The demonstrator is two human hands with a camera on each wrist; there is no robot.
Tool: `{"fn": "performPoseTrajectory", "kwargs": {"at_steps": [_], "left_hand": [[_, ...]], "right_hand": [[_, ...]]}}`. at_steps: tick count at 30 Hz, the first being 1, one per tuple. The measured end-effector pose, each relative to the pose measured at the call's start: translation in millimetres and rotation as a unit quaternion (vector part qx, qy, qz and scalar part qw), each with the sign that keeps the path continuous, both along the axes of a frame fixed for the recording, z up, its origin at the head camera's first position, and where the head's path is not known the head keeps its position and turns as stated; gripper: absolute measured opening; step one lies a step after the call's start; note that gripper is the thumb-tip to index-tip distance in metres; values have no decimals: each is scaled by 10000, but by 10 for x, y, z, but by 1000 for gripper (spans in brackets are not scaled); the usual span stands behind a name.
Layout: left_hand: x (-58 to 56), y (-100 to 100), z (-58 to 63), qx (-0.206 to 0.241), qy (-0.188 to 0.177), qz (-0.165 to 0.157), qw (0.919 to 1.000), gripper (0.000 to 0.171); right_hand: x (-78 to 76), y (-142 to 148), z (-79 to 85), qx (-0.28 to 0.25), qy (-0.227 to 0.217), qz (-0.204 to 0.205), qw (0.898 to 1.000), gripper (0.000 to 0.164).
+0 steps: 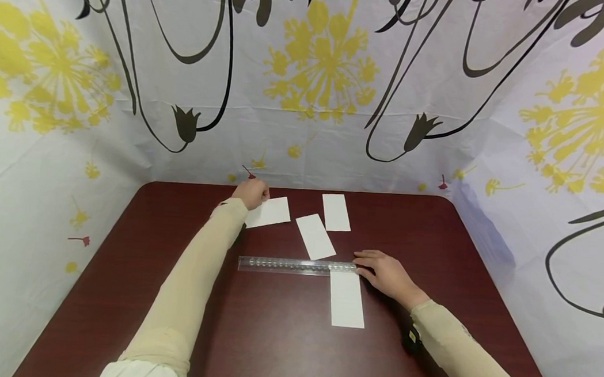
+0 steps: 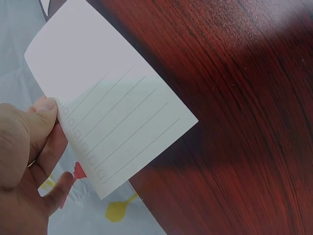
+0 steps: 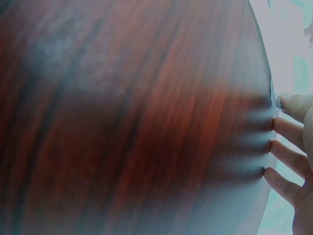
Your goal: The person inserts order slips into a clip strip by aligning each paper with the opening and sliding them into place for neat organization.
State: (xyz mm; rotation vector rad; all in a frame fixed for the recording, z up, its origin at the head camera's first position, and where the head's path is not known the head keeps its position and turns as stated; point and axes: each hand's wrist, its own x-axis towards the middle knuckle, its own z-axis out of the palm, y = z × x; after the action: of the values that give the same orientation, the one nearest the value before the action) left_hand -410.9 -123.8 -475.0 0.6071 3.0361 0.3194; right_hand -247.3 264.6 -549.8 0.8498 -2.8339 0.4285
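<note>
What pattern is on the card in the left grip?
White card: thin parallel lines, small boxes along one edge; best in the left wrist view.

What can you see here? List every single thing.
Table: one, dark red-brown, in the middle
Ruler: one, clear, mid-table
Cards: four, white, three beyond the ruler, one at its right end
Patterned sheeting: count unclear, white with yellow, grey and red, around the table
Device: one plainly seen, black, right of the nearest card
Sleeves: two, cream, at left and right
Left hand: one, pinching the leftmost card
Right hand: one, at the ruler's right end
</note>
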Motion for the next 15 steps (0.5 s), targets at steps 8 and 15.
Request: {"fn": "performPoseTrajectory", "kwargs": {"at_steps": [8,15], "left_hand": [[30,-153,-14,298,-276,53,9992,23],[89,-365,-23,824,-867,184,9927,18]], "right_hand": [[7,2,-7,-26,0,-1,10000,33],[-3,17,-32,-65,44,-8,10000,32]]}}
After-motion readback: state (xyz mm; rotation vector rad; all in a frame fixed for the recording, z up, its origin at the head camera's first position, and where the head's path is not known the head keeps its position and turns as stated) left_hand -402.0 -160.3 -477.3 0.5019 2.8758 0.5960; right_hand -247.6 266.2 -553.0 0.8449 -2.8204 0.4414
